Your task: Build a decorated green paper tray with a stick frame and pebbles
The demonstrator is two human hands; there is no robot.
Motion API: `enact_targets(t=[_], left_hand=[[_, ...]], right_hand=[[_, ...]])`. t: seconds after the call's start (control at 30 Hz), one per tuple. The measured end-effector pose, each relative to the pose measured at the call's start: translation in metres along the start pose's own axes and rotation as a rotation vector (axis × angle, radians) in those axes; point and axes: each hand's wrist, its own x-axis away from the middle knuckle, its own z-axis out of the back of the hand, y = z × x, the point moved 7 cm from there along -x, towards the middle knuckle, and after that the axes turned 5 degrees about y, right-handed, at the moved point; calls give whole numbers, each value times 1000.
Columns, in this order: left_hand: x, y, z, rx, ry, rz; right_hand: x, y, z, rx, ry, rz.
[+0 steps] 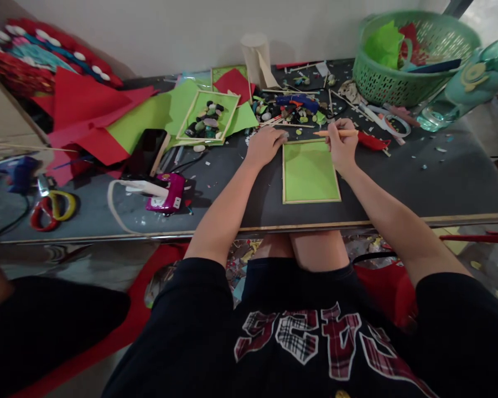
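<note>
My right hand (341,145) is closed around an orange pen (322,133), held level above the upper right corner of a green sheet with a thin wooden-stick frame (311,174). To the left of that corner, my left hand (265,146) rests on the table with its fingers bent together. A small greyish bit shows at its fingertips, too small to name. Beyond the hands lie a blue glue gun (297,101) and scattered pebbles (266,116). A second framed green panel (186,119) with dark and pale pebbles on it lies to the left.
Red paper (83,105), a phone (148,150), a purple power socket (172,193) and scissors (52,209) occupy the left side. A paper roll (257,58) stands at the wall. A green basket (392,88) and a teal bottle (460,91) stand right. Another person's dark sleeve is lower left.
</note>
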Motion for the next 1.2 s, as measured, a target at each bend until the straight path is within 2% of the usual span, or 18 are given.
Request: enact_targets(t=[0.13,0.3,0.43,0.7,1.2], left_hand=[[8,8,7,1,69,19],[14,34,5,79,40,-27],[12,42,4,162,14,-30],[10,37,5,162,-6,-4],[13,40,3,96,-14,-46]], right_hand=[[-3,4,-6,-71,-68,1],[1,8,-9,-149,-159,-176],[3,15,-7,-155,-189,-252],[4,15,-11,-142,-206,-284],[8,7,-10,-52,-248,-214]])
